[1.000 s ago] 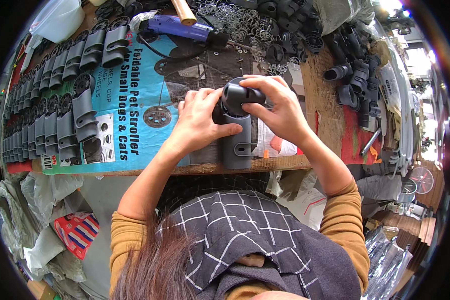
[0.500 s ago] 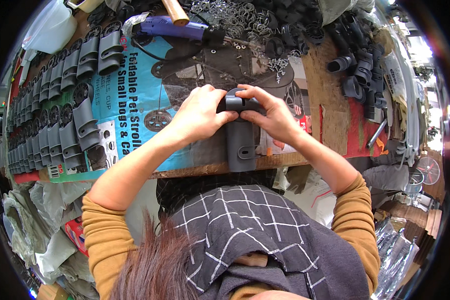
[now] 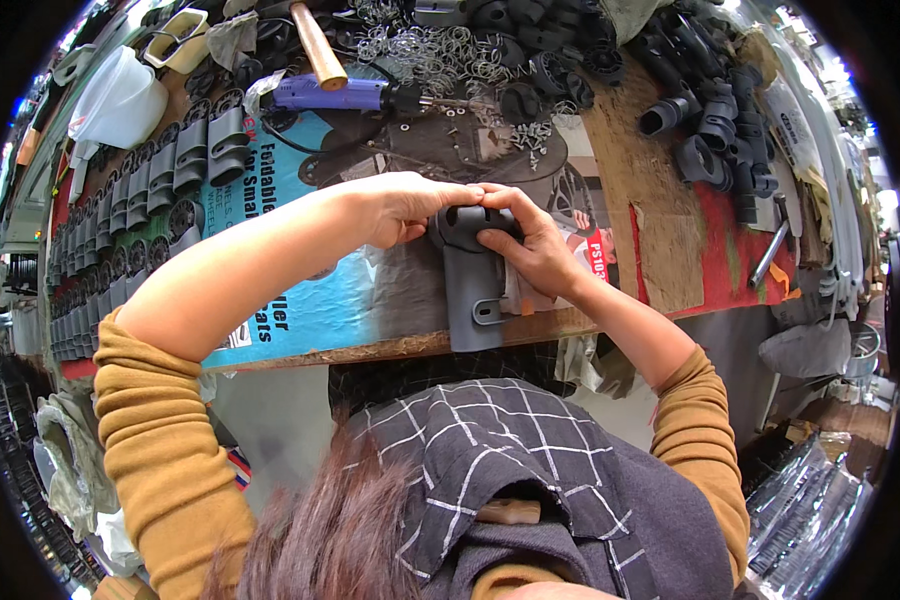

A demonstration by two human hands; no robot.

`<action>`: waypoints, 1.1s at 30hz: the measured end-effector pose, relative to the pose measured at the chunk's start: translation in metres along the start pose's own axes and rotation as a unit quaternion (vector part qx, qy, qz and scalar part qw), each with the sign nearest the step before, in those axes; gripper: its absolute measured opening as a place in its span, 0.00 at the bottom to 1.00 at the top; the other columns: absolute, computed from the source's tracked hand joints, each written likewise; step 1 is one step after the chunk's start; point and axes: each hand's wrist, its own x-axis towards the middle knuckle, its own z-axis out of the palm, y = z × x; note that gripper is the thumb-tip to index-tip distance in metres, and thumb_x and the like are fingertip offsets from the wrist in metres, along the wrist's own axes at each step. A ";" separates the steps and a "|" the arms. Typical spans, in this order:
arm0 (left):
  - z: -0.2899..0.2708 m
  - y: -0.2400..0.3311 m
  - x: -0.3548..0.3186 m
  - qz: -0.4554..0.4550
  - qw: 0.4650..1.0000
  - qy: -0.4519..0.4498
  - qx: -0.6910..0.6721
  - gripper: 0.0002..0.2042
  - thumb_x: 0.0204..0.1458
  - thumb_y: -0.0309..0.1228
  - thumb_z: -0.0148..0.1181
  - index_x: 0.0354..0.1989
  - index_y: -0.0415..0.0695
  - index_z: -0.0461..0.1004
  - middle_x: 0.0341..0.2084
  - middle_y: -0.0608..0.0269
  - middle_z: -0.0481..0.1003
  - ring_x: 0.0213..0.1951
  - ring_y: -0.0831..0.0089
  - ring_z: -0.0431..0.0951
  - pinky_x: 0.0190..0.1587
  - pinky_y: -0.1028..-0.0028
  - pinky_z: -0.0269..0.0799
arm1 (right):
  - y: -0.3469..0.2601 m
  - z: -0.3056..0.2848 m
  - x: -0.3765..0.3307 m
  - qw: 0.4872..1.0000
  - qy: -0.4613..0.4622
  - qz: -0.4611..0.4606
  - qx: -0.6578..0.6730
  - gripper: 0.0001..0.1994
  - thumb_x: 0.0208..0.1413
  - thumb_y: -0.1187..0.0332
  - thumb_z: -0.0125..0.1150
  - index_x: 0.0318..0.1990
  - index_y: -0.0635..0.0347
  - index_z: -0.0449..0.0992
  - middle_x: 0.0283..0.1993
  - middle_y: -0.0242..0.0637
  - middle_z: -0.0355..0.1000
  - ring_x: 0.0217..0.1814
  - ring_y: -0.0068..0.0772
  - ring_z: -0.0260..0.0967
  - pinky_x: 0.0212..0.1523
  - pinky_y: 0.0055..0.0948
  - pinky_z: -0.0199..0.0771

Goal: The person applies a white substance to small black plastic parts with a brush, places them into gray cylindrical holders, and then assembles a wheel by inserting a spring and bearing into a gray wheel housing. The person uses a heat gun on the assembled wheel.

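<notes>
A dark grey plastic tube joint [image 3: 473,300] lies lengthwise at the table's front edge. It has a rounded head at the far end and a raised slotted tab near the close end. My right hand [image 3: 540,245] is closed round the right side of the head, thumb pressed on top. My left hand [image 3: 402,212] is closed at the head's far left side, its fingertips meeting the right fingers at the far rim. Whether a small piece sits between those fingertips is hidden.
Rows of similar grey joints [image 3: 160,165] stand at the left. Beyond my hands are a purple power screwdriver [image 3: 335,93], a wooden-handled hammer [image 3: 318,48], wire springs [image 3: 410,50] and loose screws [image 3: 532,140]. Dark plastic parts [image 3: 720,130] pile up at the right, near a metal rod [image 3: 769,255].
My left hand has moved from the head's left side toward its far rim, the forearm swinging flatter. The head looks turned, its opening showing differently. The whole view has shifted.
</notes>
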 end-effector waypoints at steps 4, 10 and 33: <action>0.007 -0.005 -0.018 0.050 0.997 -0.015 -0.054 0.15 0.50 0.44 0.67 0.39 0.49 0.76 0.33 0.73 0.75 0.36 0.86 0.72 0.37 0.83 0.67 | -0.014 0.004 -0.006 0.999 0.020 0.011 0.046 0.30 0.50 0.75 0.67 0.58 0.56 0.57 0.62 0.44 0.59 0.63 0.38 0.61 0.62 0.36 0.64; 0.011 -0.037 -0.062 0.334 0.926 -0.033 -0.171 0.21 0.49 0.34 0.68 0.48 0.37 0.70 0.39 0.63 0.74 0.42 0.78 0.72 0.49 0.76 0.67 | -0.066 0.004 -0.009 0.908 -0.030 0.213 0.360 0.38 0.38 0.78 0.74 0.59 0.57 0.62 0.51 0.30 0.69 0.55 0.23 0.67 0.58 0.30 0.66; 0.002 -0.079 -0.095 0.505 0.810 0.272 0.123 0.29 0.27 0.48 0.78 0.30 0.39 0.71 0.24 0.56 0.72 0.30 0.58 0.73 0.34 0.66 0.69 | -0.105 0.041 0.009 0.991 -0.077 0.034 -0.108 0.20 0.37 0.71 0.69 0.41 0.63 0.71 0.34 0.46 0.72 0.37 0.46 0.72 0.38 0.36 0.71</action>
